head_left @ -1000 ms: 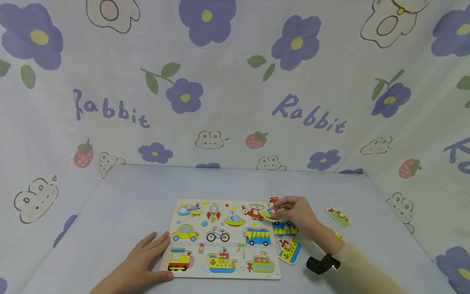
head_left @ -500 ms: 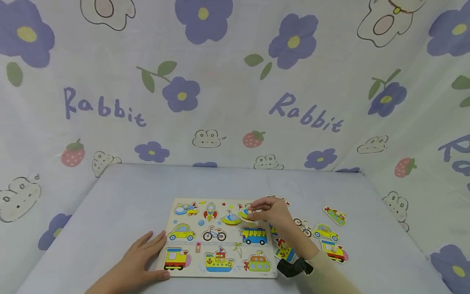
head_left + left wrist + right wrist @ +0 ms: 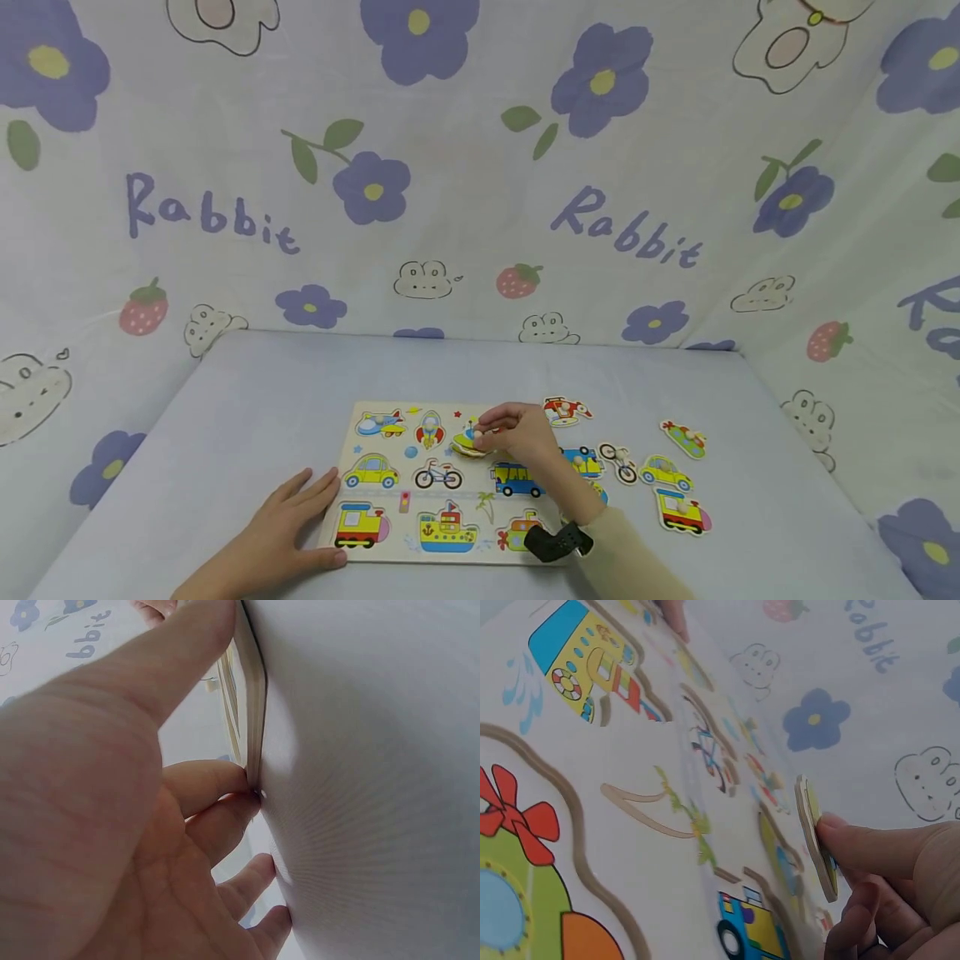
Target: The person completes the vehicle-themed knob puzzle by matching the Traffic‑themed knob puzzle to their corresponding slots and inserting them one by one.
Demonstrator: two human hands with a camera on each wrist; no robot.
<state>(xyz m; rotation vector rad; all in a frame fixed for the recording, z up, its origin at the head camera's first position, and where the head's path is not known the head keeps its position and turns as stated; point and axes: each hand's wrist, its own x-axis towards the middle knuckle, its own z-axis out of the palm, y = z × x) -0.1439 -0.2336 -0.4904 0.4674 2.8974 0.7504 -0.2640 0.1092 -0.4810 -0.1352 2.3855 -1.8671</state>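
Observation:
Over the upper middle of a wooden peg puzzle board [image 3: 403,533], my right hand [image 3: 523,435] pinches the flying saucer puzzle piece [image 3: 467,443] by its knob. In the right wrist view the saucer piece [image 3: 816,836] stands tilted just off the board face, thumb against its front. It overlaps the printed saucer recess in the head view. My left hand [image 3: 281,523] lies at the board's left side, fingers spread and touching its edge, thumb at the lower left corner. The airplane piece [image 3: 380,424] and rocket piece [image 3: 430,432] sit in their recesses.
Right of the board lie loose pieces: helicopter [image 3: 567,411], bus [image 3: 583,461], bicycle [image 3: 618,463], car [image 3: 666,473], train [image 3: 681,512] and submarine [image 3: 684,440]. The ship piece [image 3: 597,492] is mostly hidden behind my right wrist. A patterned cloth wall [image 3: 465,208] stands behind the table.
My right hand has carried the saucer piece leftward from the board's right edge to the saucer recess, uncovering the helicopter piece. My left hand has stayed at the board's edge.

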